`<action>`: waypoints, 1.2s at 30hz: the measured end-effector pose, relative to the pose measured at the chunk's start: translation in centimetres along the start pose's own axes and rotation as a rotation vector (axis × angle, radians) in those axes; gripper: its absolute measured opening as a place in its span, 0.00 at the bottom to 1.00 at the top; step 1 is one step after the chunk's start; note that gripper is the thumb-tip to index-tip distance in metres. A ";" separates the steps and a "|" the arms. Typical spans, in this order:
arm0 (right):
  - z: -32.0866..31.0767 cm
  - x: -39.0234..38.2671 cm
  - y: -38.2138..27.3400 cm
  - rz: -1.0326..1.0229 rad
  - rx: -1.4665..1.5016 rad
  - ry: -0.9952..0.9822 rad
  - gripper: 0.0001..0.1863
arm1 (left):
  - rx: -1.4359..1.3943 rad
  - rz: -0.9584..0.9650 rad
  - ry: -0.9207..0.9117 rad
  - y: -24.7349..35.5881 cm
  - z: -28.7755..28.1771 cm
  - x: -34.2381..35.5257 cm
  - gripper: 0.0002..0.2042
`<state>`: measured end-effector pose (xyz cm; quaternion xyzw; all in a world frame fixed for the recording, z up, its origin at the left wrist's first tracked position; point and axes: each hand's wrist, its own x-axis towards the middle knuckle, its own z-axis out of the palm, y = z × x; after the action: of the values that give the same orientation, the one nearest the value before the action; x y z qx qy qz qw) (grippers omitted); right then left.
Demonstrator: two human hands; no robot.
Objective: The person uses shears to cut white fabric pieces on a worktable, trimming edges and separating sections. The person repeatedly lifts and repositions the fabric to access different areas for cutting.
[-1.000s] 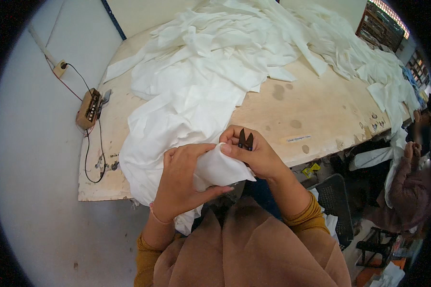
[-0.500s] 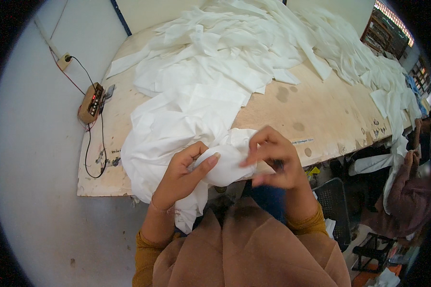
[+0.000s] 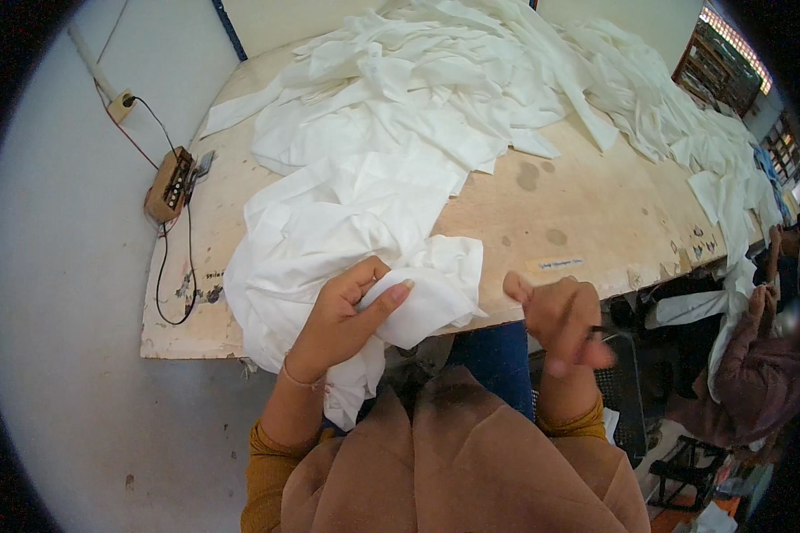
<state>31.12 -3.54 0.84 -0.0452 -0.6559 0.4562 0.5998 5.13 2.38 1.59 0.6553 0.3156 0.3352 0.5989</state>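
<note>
My left hand (image 3: 342,306) pinches a fold of white cloth (image 3: 422,306) between thumb and fingers at the table's near edge. The cloth bunches up around that hand, and part of it hangs over the edge. To the right, apart from the cloth, my right hand (image 3: 564,324) is curled and smeared by motion. A small dark thing (image 3: 601,330) shows at its fingers, too blurred to name.
A large heap of white cloth pieces (image 3: 418,89) covers the far part of the wooden table (image 3: 587,213). On the left sits a brown box with buttons (image 3: 169,185), wired to a wall socket (image 3: 121,107). A co-worker (image 3: 756,382) handles white cloth at the right.
My right hand has moved away from the cloth to the right, its fingers now more curled. My left hand keeps its hold; the cloth's free corner has dropped flat.
</note>
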 end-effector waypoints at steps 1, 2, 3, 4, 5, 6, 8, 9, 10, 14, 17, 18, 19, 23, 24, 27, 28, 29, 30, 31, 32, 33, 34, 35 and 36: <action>0.5 0.5 -0.7 0.076 -0.188 0.033 0.08 | -0.003 -0.009 -0.002 0.0 0.0 -0.1 0.06; 1.4 1.5 -1.3 0.185 -0.498 0.046 0.08 | 0.001 0.006 0.003 0.0 0.0 -0.1 0.06; 2.0 2.0 -1.7 0.294 -0.816 0.063 0.09 | 0.002 0.022 -0.001 0.1 0.1 0.0 0.05; 1.5 1.5 -0.9 0.218 -1.006 -0.064 0.10 | 0.004 0.039 -0.004 0.1 0.2 0.0 0.05; 1.1 1.0 -0.5 0.173 -0.758 -0.088 0.11 | -0.012 0.039 -0.010 0.1 0.2 0.1 0.05; 0.6 0.5 -0.1 0.126 -0.508 -0.112 0.12 | -0.026 0.039 -0.013 0.0 0.2 0.1 0.05; -0.5 0.0 0.7 0.058 -0.241 -0.138 0.13 | -0.025 0.037 -0.031 0.0 0.1 0.1 0.07; -0.8 0.7 1.0 0.038 -0.216 -0.141 0.14 | -0.009 0.028 -0.041 0.0 0.0 -0.1 0.09; -0.5 1.2 0.7 0.121 -0.348 -0.072 0.14 | 0.008 0.019 -0.050 0.0 0.0 -0.2 0.11; 0.3 2.9 1.0 0.604 -0.413 -0.128 0.19 | 0.632 0.351 -0.055 0.9 0.0 -1.0 0.28; 0.3 2.9 1.2 0.633 -0.522 -0.311 0.21 | 0.635 0.404 -0.044 0.0 -0.1 -1.9 0.23; 0.4 3.0 1.1 0.542 -0.635 -0.357 0.21 | 0.665 0.448 -0.038 0.6 0.0 -2.1 0.18; 0.5 2.9 1.0 0.448 -0.746 -0.402 0.21 | 0.755 0.586 0.022 0.3 -0.1 -2.2 0.17; 1.9 1.4 1.5 0.096 -1.265 -0.282 0.16 | 0.961 1.004 0.191 -0.5 0.1 -2.4 0.15; 2.2 1.0 1.8 0.025 -1.290 -0.221 0.15 | 0.976 1.082 0.220 -0.7 0.3 -2.4 0.14; 2.9 0.4 2.8 -0.164 -1.347 -0.062 0.11 | 0.965 1.161 0.278 -1.2 0.7 -2.3 0.12; 3.0 0.4 2.9 -0.211 -1.359 -0.027 0.10 | 0.955 1.170 0.281 -1.4 0.7 -2.2 0.12; 3.1 0.4 3.0 -0.257 -1.370 0.008 0.09 | 0.946 1.179 0.285 -1.5 0.7 -2.1 0.12; 3.2 0.4 3.1 -0.269 -1.373 0.020 0.09 | 0.937 1.189 0.288 -1.5 0.6 -2.0 0.12; 3.2 0.3 3.2 -0.282 -1.376 0.031 0.10 | 0.945 1.181 0.287 -1.5 0.5 -2.0 0.12; 3.3 0.2 3.3 -0.294 -1.379 0.043 0.10 | 0.953 1.173 0.285 -1.4 0.4 -2.0 0.12; 3.4 0.2 3.3 -0.285 -1.376 0.040 0.10 | 0.963 1.165 0.283 -1.4 0.3 -2.1 0.12; 3.4 0.3 3.2 -0.276 -1.374 0.038 0.10 | 0.963 1.142 0.275 -1.5 0.2 -2.2 0.12; 3.4 0.3 3.2 -0.267 -1.371 0.035 0.10 | 0.963 1.118 0.266 -1.9 -0.1 -2.4 0.13; 3.3 0.5 3.0 -0.185 -1.292 0.002 0.10 | 0.964 1.095 0.259 -1.9 -0.1 -2.6 0.13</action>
<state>26.81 -3.28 -0.33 -0.3405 -0.7986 -0.0834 0.4893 3.51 0.48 -0.45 0.8643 0.1240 0.4849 -0.0500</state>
